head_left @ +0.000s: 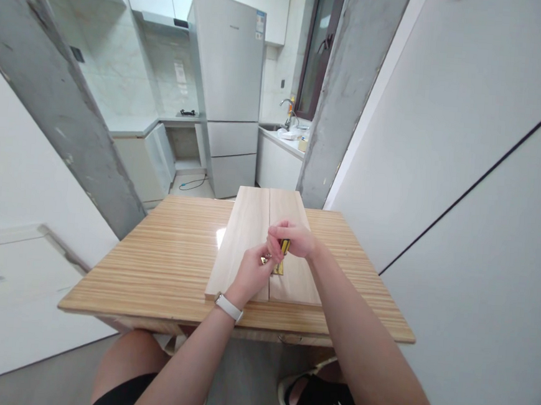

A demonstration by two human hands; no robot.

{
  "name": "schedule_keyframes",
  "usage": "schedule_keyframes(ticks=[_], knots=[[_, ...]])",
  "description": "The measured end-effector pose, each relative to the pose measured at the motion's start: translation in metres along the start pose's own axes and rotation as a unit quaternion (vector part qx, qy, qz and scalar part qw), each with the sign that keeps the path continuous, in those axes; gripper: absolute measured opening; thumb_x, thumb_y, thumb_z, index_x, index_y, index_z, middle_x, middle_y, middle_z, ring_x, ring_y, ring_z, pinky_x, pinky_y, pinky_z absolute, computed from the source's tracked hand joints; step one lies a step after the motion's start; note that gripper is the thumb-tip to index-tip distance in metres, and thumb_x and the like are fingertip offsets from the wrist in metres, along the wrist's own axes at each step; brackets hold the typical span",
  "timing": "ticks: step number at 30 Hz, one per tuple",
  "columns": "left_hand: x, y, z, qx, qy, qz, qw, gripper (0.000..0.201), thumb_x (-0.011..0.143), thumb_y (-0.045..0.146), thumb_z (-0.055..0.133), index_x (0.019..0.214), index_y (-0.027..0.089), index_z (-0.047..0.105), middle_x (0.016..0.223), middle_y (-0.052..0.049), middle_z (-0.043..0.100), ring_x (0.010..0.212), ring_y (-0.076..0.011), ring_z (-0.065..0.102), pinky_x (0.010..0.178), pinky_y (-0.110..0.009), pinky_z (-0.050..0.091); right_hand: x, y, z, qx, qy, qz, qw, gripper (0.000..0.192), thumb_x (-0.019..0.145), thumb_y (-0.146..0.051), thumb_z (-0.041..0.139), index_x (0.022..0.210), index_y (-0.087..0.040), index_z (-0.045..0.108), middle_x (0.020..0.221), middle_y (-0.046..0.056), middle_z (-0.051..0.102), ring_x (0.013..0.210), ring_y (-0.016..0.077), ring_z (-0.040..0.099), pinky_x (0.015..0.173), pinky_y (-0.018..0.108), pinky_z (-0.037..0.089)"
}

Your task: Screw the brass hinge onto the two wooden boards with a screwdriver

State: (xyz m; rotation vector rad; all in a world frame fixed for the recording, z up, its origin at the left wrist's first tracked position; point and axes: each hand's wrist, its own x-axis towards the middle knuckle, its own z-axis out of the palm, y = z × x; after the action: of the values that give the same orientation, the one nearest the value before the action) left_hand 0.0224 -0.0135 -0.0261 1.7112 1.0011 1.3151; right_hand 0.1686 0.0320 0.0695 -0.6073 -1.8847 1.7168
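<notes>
Ahead of you stands a tall pale-grey refrigerator [228, 87] in the kitchen, with a chrome tap [287, 107] over the white counter [282, 142] to its right. A rough grey concrete pillar [349, 90] rises beside that counter.

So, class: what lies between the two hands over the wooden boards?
In the head view, a small yellow-and-black tool sits between the left hand and right hand, over the seam of the boards.

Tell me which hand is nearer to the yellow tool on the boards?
Right. The right hand grips the yellow tool from above; the left hand is just beside it, at its lower end, on the wooden boards.
</notes>
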Motion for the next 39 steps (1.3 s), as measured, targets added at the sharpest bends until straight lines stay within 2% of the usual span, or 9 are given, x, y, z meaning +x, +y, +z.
schedule_keyframes(ticks=[5,13,16,19,22,25,29,35,39], knots=[[0.003,0.000,-0.003,-0.004,-0.006,-0.004,1.000,0.016,0.092,0.027,0.065,0.095,0.016,0.077,0.089,-0.005,0.078,0.080,-0.0182,0.065,0.073,-0.027,0.048,0.008,0.013,0.010,0.036,0.060,-0.018,0.997,0.064,0.093,-0.056,0.066,0.044,-0.021,0.041,0.038,-0.007,0.035,0.038,0.0075,0.028,0.044,0.025,0.023],[0.003,-0.001,-0.010,0.004,-0.025,-0.006,1.000,0.015,0.091,0.022,0.064,0.093,0.016,0.077,0.090,-0.005,0.078,0.082,-0.0177,0.066,0.077,-0.027,0.048,0.016,0.020,0.037,0.012,0.299,-0.020,0.954,0.065,0.091,-0.062,0.060,0.043,-0.023,0.038,0.036,-0.005,0.033,0.036,0.0083,0.029,0.041,0.028,0.020],[0.001,-0.002,-0.010,0.012,-0.026,-0.007,1.000,0.017,0.089,0.019,0.061,0.095,0.015,0.077,0.088,-0.005,0.077,0.081,-0.0174,0.066,0.074,-0.026,0.048,0.018,0.024,0.051,-0.056,0.429,-0.043,0.901,0.062,0.096,-0.058,0.053,0.047,-0.023,0.039,0.041,-0.005,0.034,0.041,0.0096,0.033,0.044,0.029,0.024],[-0.002,-0.002,-0.009,0.022,-0.028,-0.003,0.999,0.023,0.086,0.013,0.059,0.098,0.016,0.078,0.091,-0.004,0.078,0.080,-0.0171,0.065,0.075,-0.026,0.049,0.021,0.029,0.068,-0.102,0.573,-0.063,0.810,0.059,0.100,-0.056,0.046,0.053,-0.023,0.036,0.047,-0.004,0.035,0.045,0.0109,0.035,0.046,0.030,0.026],[-0.004,-0.001,-0.009,0.022,-0.028,0.003,0.999,0.027,0.083,0.009,0.057,0.100,0.016,0.078,0.094,-0.004,0.078,0.083,-0.0175,0.065,0.078,-0.026,0.050,0.023,0.031,0.078,-0.088,0.640,-0.067,0.760,0.058,0.102,-0.056,0.042,0.054,-0.023,0.035,0.048,-0.003,0.036,0.046,0.0114,0.035,0.046,0.030,0.026],[-0.004,-0.001,-0.010,0.022,-0.029,0.010,0.999,0.022,0.087,0.012,0.058,0.097,0.016,0.077,0.091,-0.004,0.077,0.082,-0.0175,0.065,0.076,-0.026,0.049,0.019,0.026,0.072,-0.071,0.565,-0.064,0.819,0.059,0.098,-0.058,0.050,0.052,-0.023,0.038,0.046,-0.004,0.035,0.045,0.0106,0.035,0.046,0.029,0.027],[-0.004,-0.002,-0.010,0.024,-0.018,0.007,1.000,0.015,0.092,0.024,0.063,0.092,0.015,0.075,0.084,-0.004,0.074,0.076,-0.0164,0.062,0.072,-0.026,0.045,0.006,0.011,0.041,-0.056,0.295,-0.049,0.953,0.059,0.091,-0.062,0.061,0.052,-0.019,0.052,0.044,-0.002,0.047,0.044,0.0102,0.042,0.047,0.025,0.033],[-0.003,-0.007,-0.010,0.006,-0.025,-0.018,1.000,0.020,0.093,0.031,0.065,0.092,0.015,0.077,0.086,-0.005,0.076,0.077,-0.0176,0.064,0.070,-0.027,0.046,0.004,0.002,0.009,-0.013,0.003,-0.013,1.000,0.060,0.092,-0.058,0.064,0.049,-0.017,0.057,0.045,0.002,0.055,0.045,0.0123,0.050,0.051,0.027,0.041],[-0.002,-0.006,-0.013,-0.017,-0.035,-0.028,0.999,0.022,0.094,0.031,0.065,0.099,0.013,0.077,0.093,-0.008,0.079,0.083,-0.0195,0.067,0.074,-0.028,0.048,0.013,0.009,0.021,-0.002,0.076,-0.005,0.997,0.065,0.090,-0.057,0.068,0.044,-0.020,0.040,0.039,-0.006,0.035,0.039,0.0062,0.027,0.043,0.026,0.020]])
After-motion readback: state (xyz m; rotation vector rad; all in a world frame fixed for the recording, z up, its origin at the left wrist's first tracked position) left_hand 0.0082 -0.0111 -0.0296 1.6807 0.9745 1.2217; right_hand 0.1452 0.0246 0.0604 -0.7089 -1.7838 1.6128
